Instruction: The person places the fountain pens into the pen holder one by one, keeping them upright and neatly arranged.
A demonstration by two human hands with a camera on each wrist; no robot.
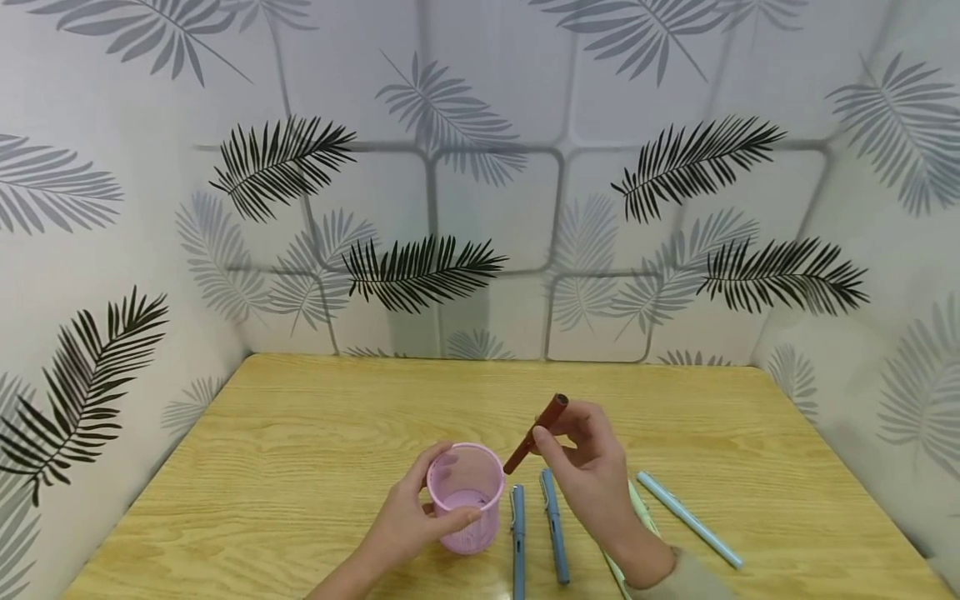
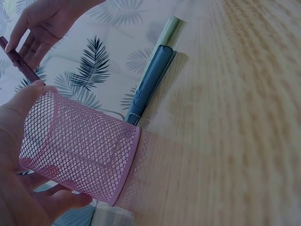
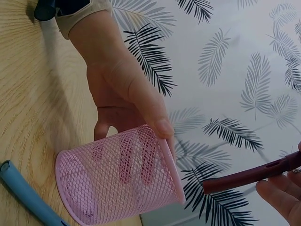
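My left hand (image 1: 405, 521) grips a pink mesh pen cup (image 1: 476, 537), thumb across the near side and fingers round the far side. The cup stands upright on the table, its open top facing up, and no pens show inside. Between thumb and fingers, my right hand (image 1: 596, 479) pinches a dark red pen (image 1: 551, 412). This pen (image 3: 251, 178) slants in the air, its lower end just right of the cup's rim and apart from it. In the left wrist view, the mesh cup (image 2: 84, 146) has its base at the tabletop.
Two blue-grey pens, one (image 1: 518, 533) nearer the cup and another (image 1: 555, 529), lie on the wooden table (image 1: 300, 450). Light green pen parts (image 1: 641, 507) show beside my right wrist, partly hidden. Farther right lies a light blue pen (image 1: 690, 521). Leaf-patterned walls (image 1: 495, 208) enclose the table.
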